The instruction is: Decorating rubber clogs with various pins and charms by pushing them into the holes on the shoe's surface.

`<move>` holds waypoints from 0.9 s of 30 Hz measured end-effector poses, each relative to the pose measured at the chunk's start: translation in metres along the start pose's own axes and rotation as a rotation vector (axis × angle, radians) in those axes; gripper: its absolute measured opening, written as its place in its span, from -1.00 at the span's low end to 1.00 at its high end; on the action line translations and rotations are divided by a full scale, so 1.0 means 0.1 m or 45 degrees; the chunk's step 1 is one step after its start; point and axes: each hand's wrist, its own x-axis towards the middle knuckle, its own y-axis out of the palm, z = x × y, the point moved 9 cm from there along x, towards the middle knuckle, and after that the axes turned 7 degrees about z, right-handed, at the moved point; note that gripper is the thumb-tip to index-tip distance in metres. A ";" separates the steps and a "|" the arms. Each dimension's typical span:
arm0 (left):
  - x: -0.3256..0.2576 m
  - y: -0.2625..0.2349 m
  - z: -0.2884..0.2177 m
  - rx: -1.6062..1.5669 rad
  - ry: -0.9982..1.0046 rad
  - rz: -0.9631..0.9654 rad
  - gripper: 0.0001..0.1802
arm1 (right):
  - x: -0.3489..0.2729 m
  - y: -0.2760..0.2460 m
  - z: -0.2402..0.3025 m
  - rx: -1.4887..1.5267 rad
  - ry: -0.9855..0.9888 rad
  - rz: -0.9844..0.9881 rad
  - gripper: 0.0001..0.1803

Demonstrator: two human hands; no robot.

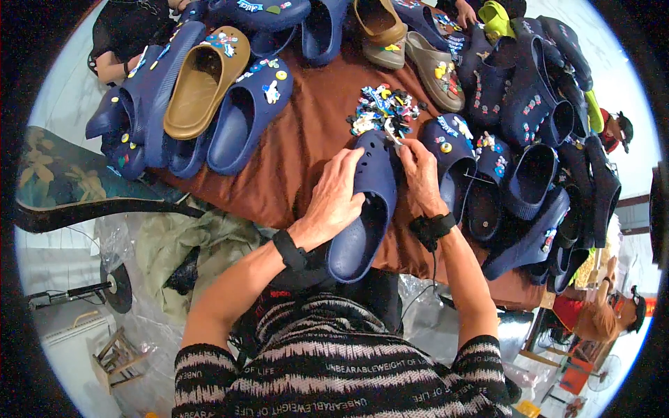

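Below, smooth brown cloth (296,150) is creasing softly under a jumbled heap of small, shiny charms (383,108). Over its near edge, a clog (377,177) is pointing its toe at the heap: matte navy, rounded, hole-dotted, opening upward. The left hand (330,195) is curving, half open, around its side; the right hand (421,174), nearly closed, is pinching a white piece (391,129).

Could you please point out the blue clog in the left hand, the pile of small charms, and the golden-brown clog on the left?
Blue clog (375,182), head view: on its upper.
Pile of charms (383,106), head view: on its middle.
Golden-brown clog (198,94), head view: on its insole.
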 end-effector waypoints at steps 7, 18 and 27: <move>0.12 0.15 0.04 0.182 0.053 0.164 -0.22 | -0.02 0.02 0.10 -0.036 -0.120 0.014 -0.80; 0.12 0.17 0.05 0.178 0.039 0.156 -0.25 | -0.12 0.11 0.48 -0.639 -0.619 0.021 -0.85; 0.14 0.16 0.06 0.180 0.064 0.138 -0.28 | -0.02 0.26 0.46 -0.794 -0.566 0.308 -0.88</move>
